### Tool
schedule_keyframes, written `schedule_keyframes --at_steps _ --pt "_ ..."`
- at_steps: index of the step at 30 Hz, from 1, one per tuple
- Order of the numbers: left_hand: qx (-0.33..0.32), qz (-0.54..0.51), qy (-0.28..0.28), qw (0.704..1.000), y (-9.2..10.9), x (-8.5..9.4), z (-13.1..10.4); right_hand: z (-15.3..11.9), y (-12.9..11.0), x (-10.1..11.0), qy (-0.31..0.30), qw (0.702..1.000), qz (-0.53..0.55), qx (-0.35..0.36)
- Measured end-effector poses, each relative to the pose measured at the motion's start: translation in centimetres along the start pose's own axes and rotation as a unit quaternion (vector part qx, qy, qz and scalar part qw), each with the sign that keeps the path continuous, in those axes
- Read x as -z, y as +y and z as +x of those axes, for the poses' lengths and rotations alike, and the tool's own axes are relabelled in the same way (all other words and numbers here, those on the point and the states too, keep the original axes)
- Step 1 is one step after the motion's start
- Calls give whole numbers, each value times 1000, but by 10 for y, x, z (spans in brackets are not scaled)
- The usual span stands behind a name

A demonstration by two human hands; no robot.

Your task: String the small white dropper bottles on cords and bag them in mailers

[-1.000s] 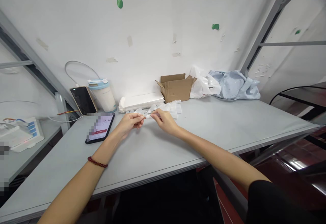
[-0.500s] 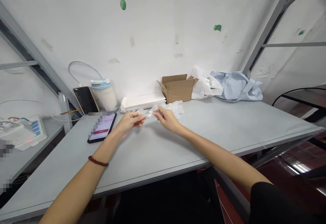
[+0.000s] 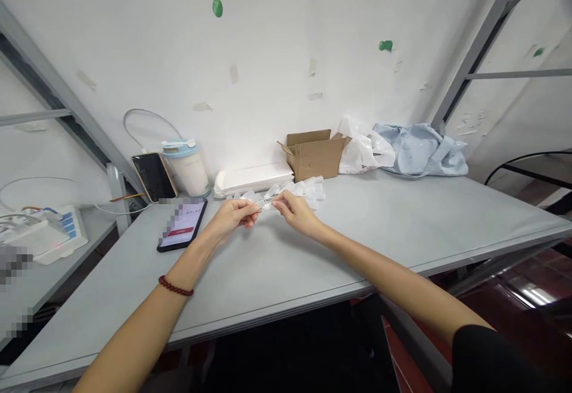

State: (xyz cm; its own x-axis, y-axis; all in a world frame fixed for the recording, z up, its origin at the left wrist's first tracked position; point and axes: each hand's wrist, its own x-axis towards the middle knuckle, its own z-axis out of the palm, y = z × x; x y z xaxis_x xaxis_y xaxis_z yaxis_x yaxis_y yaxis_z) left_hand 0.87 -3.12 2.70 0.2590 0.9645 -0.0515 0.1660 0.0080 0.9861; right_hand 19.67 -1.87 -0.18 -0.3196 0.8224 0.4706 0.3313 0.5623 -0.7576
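Note:
Over the back middle of the grey table, my left hand (image 3: 236,217) and my right hand (image 3: 297,213) face each other, fingertips pinched and a short way apart. Between them is a small white piece (image 3: 267,206), with something thin beside it; its kind is too small to make out. Both hands seem closed on this piece. Just behind the fingers lies a row of white, translucent, crumpled-looking pieces (image 3: 313,188), partly hidden by my right hand. A dark red beaded bracelet (image 3: 176,286) circles my left wrist.
Along the wall stand a phone (image 3: 154,177) on a cable, a cup with a blue lid (image 3: 187,170), a flat white stack (image 3: 254,178), an open cardboard box (image 3: 317,159), a white plastic bag (image 3: 364,149) and light blue cloth (image 3: 422,149). Another phone (image 3: 182,224) lies left of my hands.
The whole view has shifted slightly. My fingertips have moved a little farther apart, and more of the small white piece shows between them.

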Motion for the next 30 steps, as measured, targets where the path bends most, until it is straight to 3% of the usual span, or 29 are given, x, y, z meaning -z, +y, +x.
schedule_keyframes --at_steps 9,15,23,30 --pt "10 1 -23 1000 -1 9 2 6 5 0 -11 999 -11 41" --pt "6 18 5 1000 7 15 0 10 4 2 -6 1000 -8 27" --pt "-5 19 2 1000 -2 9 5 6 4 0 -14 1000 -1 18" --pt "-53 25 11 998 -7 4 6 -3 0 -1 -65 998 -1 -15"
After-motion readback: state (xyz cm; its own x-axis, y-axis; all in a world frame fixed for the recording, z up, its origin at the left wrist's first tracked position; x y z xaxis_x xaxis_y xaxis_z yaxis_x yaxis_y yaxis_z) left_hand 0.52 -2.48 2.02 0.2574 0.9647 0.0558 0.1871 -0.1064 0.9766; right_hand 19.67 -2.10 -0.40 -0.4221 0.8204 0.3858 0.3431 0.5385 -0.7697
